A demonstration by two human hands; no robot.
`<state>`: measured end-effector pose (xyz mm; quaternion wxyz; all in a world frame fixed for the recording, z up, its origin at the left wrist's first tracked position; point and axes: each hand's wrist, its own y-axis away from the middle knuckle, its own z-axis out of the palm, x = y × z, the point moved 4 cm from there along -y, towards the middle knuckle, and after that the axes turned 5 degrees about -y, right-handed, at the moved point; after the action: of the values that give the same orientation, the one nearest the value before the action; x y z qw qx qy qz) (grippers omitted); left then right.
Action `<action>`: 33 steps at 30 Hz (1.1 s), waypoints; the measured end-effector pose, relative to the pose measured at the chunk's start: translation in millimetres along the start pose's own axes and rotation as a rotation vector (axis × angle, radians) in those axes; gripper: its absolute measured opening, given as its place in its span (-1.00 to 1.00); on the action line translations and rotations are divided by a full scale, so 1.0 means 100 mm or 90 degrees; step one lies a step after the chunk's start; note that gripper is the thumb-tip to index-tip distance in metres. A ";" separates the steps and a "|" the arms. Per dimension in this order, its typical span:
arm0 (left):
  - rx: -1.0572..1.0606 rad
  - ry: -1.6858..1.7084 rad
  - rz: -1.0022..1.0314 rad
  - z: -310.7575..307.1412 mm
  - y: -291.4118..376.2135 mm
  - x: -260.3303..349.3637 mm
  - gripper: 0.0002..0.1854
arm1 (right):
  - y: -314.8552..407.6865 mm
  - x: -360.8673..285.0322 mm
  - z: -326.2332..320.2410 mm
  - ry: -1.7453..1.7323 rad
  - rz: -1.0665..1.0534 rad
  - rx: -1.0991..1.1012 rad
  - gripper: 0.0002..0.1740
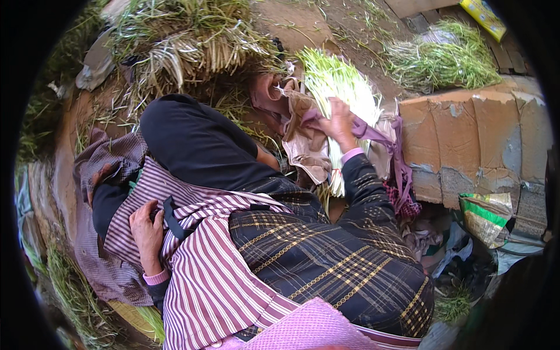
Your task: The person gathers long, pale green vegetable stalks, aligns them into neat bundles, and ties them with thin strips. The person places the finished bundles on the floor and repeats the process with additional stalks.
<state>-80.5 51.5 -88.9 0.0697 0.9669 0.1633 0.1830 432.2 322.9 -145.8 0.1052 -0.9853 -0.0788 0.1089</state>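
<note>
My right hand [340, 123] lies over a bundle of pale green and white leafy stalks [350, 94]. A purple cloth strip [372, 131] crosses the bundle and runs beneath this hand; whether the fingers grip it is unclear. Near the lower end of the stalks shows a thin red tie [336, 172]. Brown and pale cloth [306, 140] lies along the bundle's left side. On the left, my left hand [148, 232] rests with bent fingers against a striped apron [210, 267], beside a dark strap [174, 217]. The fingers partly hide whatever is under them.
A large heap of stalks [192, 48] lies beyond my bent knee [175, 127]. At right stands a worn cardboard box [463, 140], with a loose green heap [442, 61] behind it. A green-and-white bag [488, 218] sits by the box. Checked cloth [109, 275] spreads at left.
</note>
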 end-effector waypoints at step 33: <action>-0.054 0.094 0.021 0.08 -0.24 -0.10 -0.70 | 3.56 0.43 -0.41 0.248 0.019 -0.888 -0.52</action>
<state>-93.6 69.7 -104.3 0.0956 0.9495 0.1443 0.2616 529.8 -21.2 -195.3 -0.5371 -0.8257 -0.0963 -0.1429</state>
